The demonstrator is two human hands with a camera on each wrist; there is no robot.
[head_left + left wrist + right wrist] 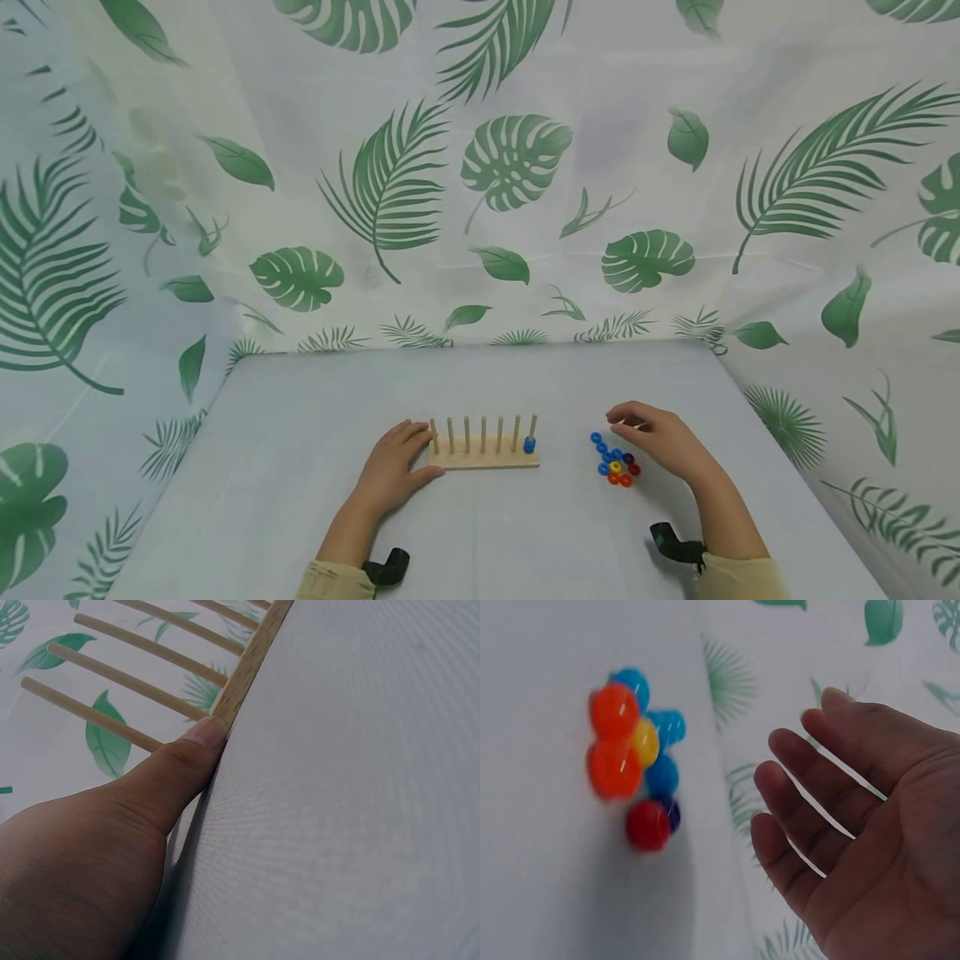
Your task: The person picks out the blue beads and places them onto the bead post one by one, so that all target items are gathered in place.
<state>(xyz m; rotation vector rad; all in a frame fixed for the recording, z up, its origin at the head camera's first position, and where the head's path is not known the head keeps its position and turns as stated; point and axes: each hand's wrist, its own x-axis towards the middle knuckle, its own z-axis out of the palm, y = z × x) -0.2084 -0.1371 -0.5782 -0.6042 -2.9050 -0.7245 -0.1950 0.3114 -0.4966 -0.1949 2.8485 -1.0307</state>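
Observation:
A wooden peg board [487,461] with a row of several upright pegs stands on the table. Low on its rightmost peg sit blue beads [529,446]. My left hand [392,477] holds the board's left end, fingers toward the back and thumb along the front. The left wrist view shows that thumb [191,754] pressed on the base edge. Right of the board lies a loose cluster of blue, yellow, red, orange and dark beads, among them a yellow bead [616,467]. Over the cluster's far right side hovers my right hand [663,437], fingers loosely bent, holding nothing.
The white table [480,533] is backed by a leaf-printed cloth [585,75] that also hangs at both sides. A black wrist device [386,568] is worn on my left arm and another black device [675,546] on my right.

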